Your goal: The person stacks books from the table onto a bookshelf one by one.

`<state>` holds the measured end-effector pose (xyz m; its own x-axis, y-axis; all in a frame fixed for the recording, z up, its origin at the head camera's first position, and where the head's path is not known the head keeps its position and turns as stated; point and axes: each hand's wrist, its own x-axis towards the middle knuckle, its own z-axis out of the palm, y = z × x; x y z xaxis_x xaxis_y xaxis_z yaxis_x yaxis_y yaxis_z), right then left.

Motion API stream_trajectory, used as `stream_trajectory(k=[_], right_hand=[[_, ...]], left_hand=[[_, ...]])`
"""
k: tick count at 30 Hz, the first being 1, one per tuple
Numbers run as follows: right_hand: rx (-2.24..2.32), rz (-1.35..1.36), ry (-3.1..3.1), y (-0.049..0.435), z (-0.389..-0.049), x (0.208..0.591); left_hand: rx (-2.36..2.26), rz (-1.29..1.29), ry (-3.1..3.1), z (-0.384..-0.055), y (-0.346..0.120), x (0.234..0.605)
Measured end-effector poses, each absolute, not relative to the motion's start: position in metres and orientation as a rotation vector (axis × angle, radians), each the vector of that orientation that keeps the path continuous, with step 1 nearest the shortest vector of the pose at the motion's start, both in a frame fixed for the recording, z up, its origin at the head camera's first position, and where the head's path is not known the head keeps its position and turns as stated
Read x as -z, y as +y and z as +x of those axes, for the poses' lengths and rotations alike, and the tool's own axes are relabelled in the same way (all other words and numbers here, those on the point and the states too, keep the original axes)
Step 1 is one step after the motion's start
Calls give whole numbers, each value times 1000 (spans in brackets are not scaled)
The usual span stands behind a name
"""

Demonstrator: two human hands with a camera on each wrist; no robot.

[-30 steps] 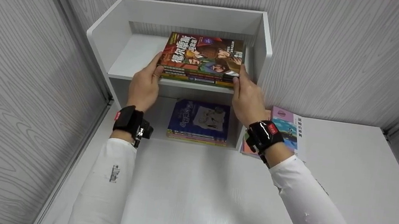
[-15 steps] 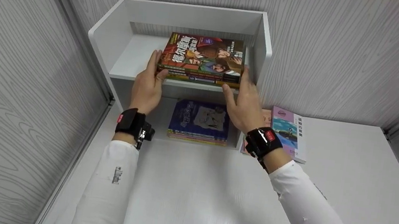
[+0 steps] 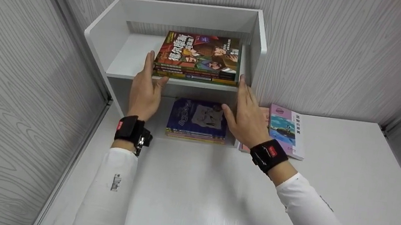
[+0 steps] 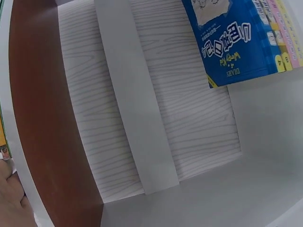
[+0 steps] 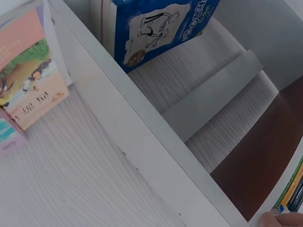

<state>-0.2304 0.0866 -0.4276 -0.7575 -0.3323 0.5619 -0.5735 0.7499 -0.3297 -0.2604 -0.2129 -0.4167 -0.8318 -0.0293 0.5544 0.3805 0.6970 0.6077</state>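
A stack of comic books (image 3: 198,56) with a colourful detective cover lies flat on the upper board of a white shelf (image 3: 192,15), its spines facing the front edge. My left hand (image 3: 144,95) is beside the stack's left front corner, fingers straight and thumb near the spines; whether it touches the books is hard to tell. To the right of the stack, my right hand (image 3: 248,115) has straight fingers and a spread thumb, apart from the books. Small parts of the left hand (image 4: 13,196) and right hand (image 5: 283,219) show at the edges of their wrist views.
Blue-covered books (image 3: 197,120) lie stacked in the lower compartment, near its right side. On the white table (image 3: 183,187), a pink-and-blue book (image 3: 286,131) and an orange book (image 5: 33,71) lie right of the shelf. A grey wood-grain wall (image 3: 332,52) stands behind.
Both hands have loosened from the stack's sides, thumbs spreading away from the spines. The right hand has drawn back toward me and slightly right. The stack stays in place on the upper board.
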Motion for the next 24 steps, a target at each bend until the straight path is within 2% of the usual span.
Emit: stream_trajectory(k=[6,10,17,24], right_hand=[[-693,850,-2335,109,-224,447],[-747,870,-2220,130,-221,463],[-861,475,-2324,181,-229,508],[-819,124,-2717,232,-242,555]], left_hand=[[994,-303,-2177,-241,-205,451],[965,-307,-2129,-217,-196,484],[821,-385,-2269,-152,-160,557],[529,-635,-2489,-87,-110,606]])
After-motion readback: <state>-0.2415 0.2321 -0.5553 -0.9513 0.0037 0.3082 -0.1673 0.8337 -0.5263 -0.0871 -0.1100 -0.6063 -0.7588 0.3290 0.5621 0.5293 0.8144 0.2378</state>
